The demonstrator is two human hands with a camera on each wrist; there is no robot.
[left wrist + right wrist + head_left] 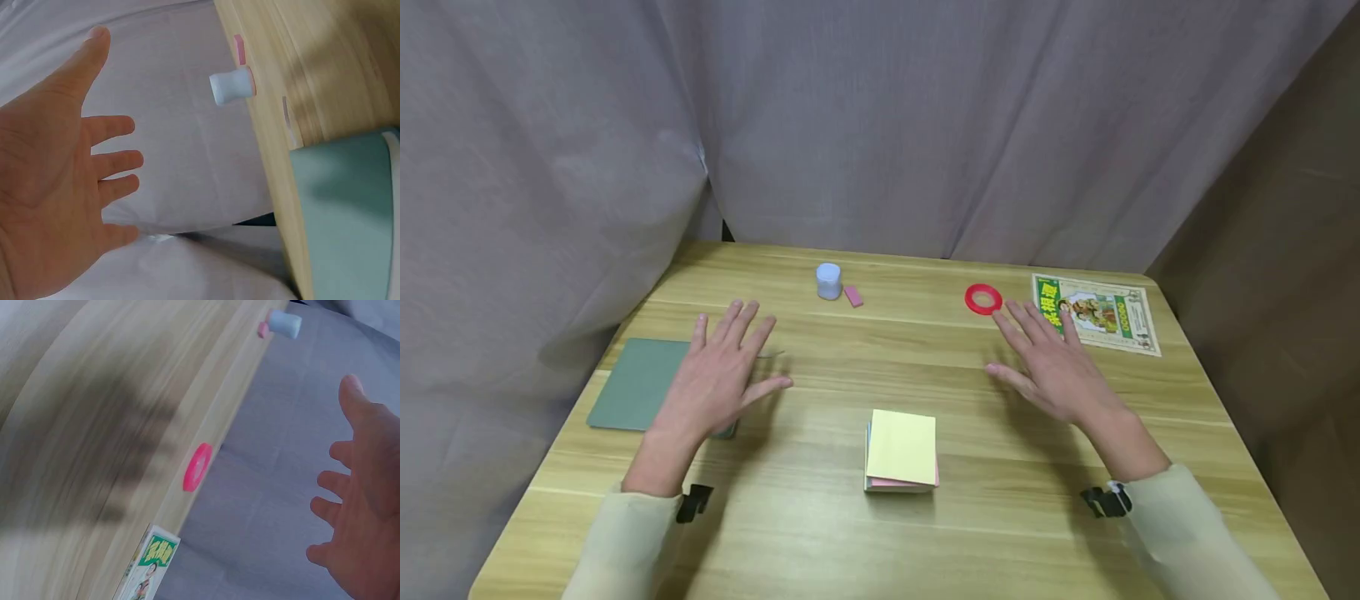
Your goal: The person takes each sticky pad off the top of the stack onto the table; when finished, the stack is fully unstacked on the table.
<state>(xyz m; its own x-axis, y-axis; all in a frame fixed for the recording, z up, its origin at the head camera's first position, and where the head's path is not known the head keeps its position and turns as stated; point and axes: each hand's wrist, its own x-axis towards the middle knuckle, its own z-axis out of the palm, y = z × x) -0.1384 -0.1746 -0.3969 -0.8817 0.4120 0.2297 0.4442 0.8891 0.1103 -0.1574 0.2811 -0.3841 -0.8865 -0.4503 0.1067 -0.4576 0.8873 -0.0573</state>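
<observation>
Two hands hovered flat over the wooden table (820, 533), neither holding anything. The left hand (718, 375) had its fingers spread wide and straight, pointing toward twelve o'clock, partly over the near right corner of a green pad (632, 379) that lay at nine o'clock close to the table's left edge. The right hand (1052, 367) was likewise open, fingers spread and aimed toward eleven o'clock, with its fingertips just short of a red ring (982, 298) lying flat at one o'clock.

Between the wrists, at six o'clock from the table's middle, sat a stack of sticky notes (901, 450), yellow sheet on top with pink and blue beneath. It was nearly square, so no long axis stood out; its edges ran slightly turned against the table's near edge. Bare wood lay on all four sides of it, well apart from both hands.

Near the far edge at twelve o'clock stood a small white bottle (828, 281), upright, with a pink eraser (853, 296) just beside it. A printed leaflet (1097, 312) lay at two o'clock, close to the right edge. Grey curtain (925, 125) closed off the far and left sides.
</observation>
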